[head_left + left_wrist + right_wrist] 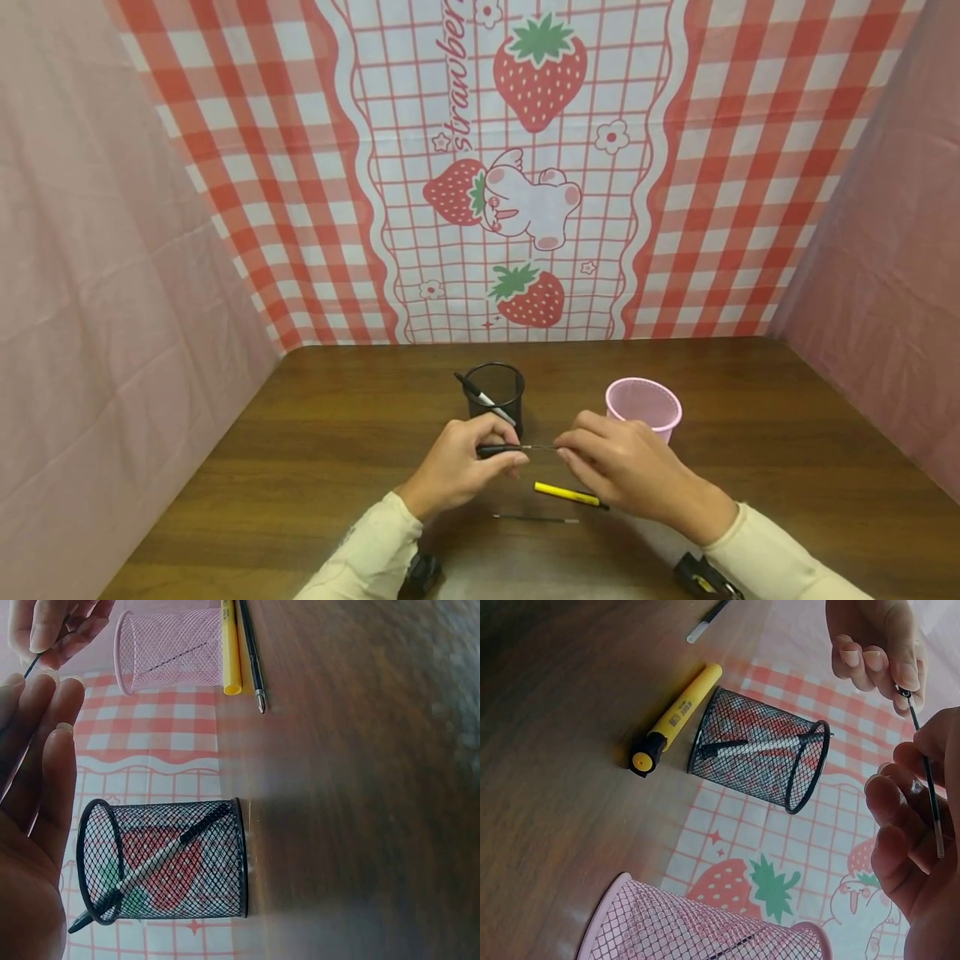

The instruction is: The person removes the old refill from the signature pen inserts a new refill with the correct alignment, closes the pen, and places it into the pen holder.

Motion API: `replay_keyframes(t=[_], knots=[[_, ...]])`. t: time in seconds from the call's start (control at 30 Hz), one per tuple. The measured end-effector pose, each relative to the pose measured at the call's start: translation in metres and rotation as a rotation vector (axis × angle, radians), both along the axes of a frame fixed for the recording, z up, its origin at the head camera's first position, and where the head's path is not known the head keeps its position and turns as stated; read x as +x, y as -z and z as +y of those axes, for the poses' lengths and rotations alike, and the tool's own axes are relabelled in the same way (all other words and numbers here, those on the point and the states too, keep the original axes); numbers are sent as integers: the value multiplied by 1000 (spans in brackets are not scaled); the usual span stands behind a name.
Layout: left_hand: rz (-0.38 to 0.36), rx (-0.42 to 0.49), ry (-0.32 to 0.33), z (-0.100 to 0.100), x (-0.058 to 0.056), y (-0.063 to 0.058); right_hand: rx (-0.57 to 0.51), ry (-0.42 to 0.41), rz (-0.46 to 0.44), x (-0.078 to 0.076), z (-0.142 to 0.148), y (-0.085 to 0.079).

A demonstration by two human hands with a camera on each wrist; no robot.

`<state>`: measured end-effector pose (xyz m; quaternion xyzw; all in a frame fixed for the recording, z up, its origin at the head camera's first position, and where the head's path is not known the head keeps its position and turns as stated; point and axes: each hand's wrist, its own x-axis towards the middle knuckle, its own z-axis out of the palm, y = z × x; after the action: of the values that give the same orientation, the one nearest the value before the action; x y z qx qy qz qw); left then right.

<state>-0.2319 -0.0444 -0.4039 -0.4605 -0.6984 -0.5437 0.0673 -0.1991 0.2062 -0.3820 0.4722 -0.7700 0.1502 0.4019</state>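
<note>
My left hand [461, 467] grips a black pen barrel [491, 450] between thumb and fingers above the table. My right hand [633, 471] pinches a thin pen refill [929, 780], dark with a pale clear end. In the right wrist view, the refill's far end meets the barrel's opening; how deep it sits inside cannot be seen. A second dark refill [536, 519] with a metal tip lies on the table below the hands. Beside it rests a yellow marker [566, 493] with a black end, partly behind my right hand in the head view.
Behind my left hand stands a black mesh pen cup [496, 379] with a black-and-grey marker [483, 398] leaning in it. A pink mesh cup [643, 400] stands behind my right hand; a thin dark stick [178, 656] shows through its mesh. A checked strawberry cloth [517, 167] hangs behind the table.
</note>
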Motion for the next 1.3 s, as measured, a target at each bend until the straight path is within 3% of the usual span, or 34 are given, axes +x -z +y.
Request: replay_keyframes(t=[0.3, 0.8, 1.1, 1.3], knots=[[-15, -33, -26, 1, 2, -2, 8, -12, -11, 2, -2, 1], [-30, -27, 3, 6, 6, -2, 16, -11, 14, 5, -5, 1], [27, -4, 21, 8, 24, -25, 6, -34, 9, 5, -8, 4], [12, -9, 28, 6, 26, -26, 1, -42, 18, 5, -12, 6]])
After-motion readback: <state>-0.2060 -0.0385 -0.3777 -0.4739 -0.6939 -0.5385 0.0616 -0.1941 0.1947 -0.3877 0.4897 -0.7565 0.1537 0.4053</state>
